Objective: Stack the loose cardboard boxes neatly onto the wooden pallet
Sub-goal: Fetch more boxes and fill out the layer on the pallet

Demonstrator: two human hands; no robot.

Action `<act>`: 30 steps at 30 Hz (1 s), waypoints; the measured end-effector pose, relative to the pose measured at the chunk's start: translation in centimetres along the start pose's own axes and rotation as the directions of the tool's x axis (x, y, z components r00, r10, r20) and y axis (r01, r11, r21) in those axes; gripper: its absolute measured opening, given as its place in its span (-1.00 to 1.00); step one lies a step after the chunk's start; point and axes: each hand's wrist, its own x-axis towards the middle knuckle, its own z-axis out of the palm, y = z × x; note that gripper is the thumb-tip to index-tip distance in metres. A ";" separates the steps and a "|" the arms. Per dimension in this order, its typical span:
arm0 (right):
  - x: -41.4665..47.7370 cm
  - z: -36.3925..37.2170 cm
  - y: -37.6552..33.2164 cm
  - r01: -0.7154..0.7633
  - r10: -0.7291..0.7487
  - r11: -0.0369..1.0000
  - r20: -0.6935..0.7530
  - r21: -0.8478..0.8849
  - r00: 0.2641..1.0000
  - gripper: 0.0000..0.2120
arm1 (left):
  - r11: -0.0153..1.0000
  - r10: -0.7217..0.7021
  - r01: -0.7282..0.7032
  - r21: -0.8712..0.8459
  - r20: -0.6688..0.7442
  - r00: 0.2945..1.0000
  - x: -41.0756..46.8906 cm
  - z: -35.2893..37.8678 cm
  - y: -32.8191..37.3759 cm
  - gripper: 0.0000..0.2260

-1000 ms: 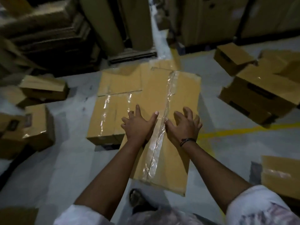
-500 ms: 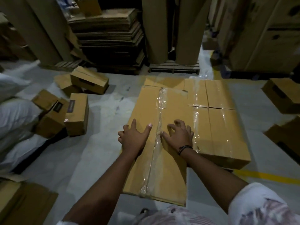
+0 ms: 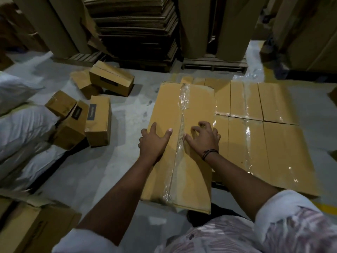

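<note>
- Step in hand: seating 1 long taped box (image 3: 182,99) against the left flank of the box layer (image 3: 269,143), which is already laid in 2 rows.
- Contact, left hand (image 3: 155,143): palm down on the lid near its left edge, fingers straight and spread, pressing. It grasps nothing.
- Contact, right hand (image 3: 205,138): on the lid just right of the tape seam, fingers arched, tips bearing on the cardboard near the right edge. No clasp round anything shows.
- Position: the long side touches the layer, and the near end appears to jut past the layer's near edge toward the person.
- Support: the wooden pallet is hidden under the layer, so I cannot confirm the box rests fully on it.
- Remaining: loose boxes (image 3: 98,121) lie tumbled on the floor well to the left, beside white sacks (image 3: 23,128).
- Judgement: task is partway, with the first layer still being built.
- Next move calls for a flat 2-hand push forward and rightward until the ends sit flush, keeping the seam side closed against the layer, before fetching another box.
</note>
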 end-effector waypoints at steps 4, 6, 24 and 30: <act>6.3 1.9 -1.0 -0.002 0.002 1.000 0.031 0.007 1.000 -0.49 | 1.000 -0.022 0.022 0.013 0.011 1.000 6.6 1.0 0.3 -0.23; 9.5 2.8 -1.3 -0.006 0.006 1.000 0.057 0.005 0.998 -0.49 | 0.999 -0.041 0.041 0.017 0.029 0.999 9.9 1.6 0.6 -0.24; 28.7 14.1 2.2 -0.114 0.113 0.993 0.171 -0.007 0.979 -0.53 | 0.999 -0.020 0.012 0.032 0.283 0.959 31.8 10.4 -1.3 -0.23; 31.8 20.2 3.8 -0.482 0.491 0.769 0.095 0.420 0.866 -0.54 | 0.988 0.071 -0.132 0.080 0.525 0.848 37.8 14.9 -5.3 -0.18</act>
